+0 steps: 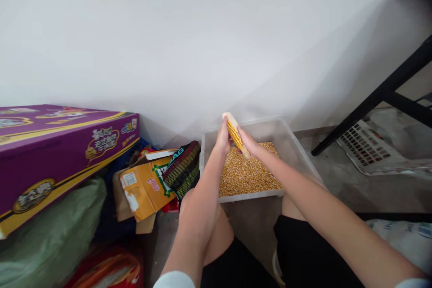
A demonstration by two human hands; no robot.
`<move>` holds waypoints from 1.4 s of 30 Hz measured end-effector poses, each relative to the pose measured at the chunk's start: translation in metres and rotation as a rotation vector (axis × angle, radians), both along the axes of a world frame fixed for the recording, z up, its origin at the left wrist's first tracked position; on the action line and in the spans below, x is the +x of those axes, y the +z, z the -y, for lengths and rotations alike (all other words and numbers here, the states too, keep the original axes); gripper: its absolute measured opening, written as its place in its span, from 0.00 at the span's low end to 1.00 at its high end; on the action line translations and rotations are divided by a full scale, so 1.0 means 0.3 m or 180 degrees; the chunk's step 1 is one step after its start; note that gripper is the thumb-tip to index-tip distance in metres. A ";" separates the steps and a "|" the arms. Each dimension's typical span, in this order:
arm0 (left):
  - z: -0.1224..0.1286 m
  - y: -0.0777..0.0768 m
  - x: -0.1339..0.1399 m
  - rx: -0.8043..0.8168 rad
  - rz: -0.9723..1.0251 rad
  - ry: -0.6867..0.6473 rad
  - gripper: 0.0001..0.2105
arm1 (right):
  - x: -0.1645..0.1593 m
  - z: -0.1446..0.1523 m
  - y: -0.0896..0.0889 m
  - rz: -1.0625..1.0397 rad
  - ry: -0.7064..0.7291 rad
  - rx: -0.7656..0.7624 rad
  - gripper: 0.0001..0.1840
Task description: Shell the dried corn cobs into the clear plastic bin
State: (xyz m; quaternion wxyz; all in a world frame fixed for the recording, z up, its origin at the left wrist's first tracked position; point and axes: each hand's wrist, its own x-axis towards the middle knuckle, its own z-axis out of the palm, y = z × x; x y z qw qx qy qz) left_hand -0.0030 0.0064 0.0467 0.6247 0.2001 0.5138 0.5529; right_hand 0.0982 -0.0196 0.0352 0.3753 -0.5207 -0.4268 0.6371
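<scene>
A dried yellow corn cob [234,132], bare at its upper tip, is gripped between both of my hands above a clear plastic bin [293,144]. My left hand [223,137] clasps the cob's left side near the top. On the right, my right hand [248,143] closes around its lower part. Loose corn kernels [248,173] fill the bin's bottom. The bin stands on the concrete floor against the white wall, just beyond my knees.
A purple carton [60,153] lies at the left over a green sack [50,234]. An orange cardboard box [145,186] and a black mesh bag [184,166] sit beside the bin. A black table leg [374,99] slants at the right above a perforated white tray [362,141].
</scene>
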 end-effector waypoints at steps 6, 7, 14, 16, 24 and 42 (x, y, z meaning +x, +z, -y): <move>-0.025 -0.023 -0.115 0.0165 -0.0766 0.1023 0.16 | 0.076 -0.016 0.023 -0.0223 0.0233 -0.0267 0.31; -0.023 -0.029 -0.116 0.0292 -0.0820 0.1034 0.18 | 0.086 -0.017 0.024 -0.0226 0.0268 -0.0272 0.31; 0.025 -0.031 -0.061 0.0481 -0.0659 0.0335 0.14 | 0.083 0.001 0.007 -0.0411 0.0212 -0.0199 0.29; 0.037 -0.022 -0.046 0.0285 -0.0459 0.0038 0.14 | 0.071 0.010 0.000 -0.0400 0.0106 -0.0026 0.28; 0.057 -0.025 0.010 0.0148 -0.0092 -0.0221 0.19 | 0.161 -0.069 -0.086 0.0583 0.0664 0.0821 0.19; 0.138 -0.102 0.114 0.1137 -0.2101 -0.1128 0.27 | 0.161 -0.072 -0.022 0.0377 -0.0459 0.0032 0.28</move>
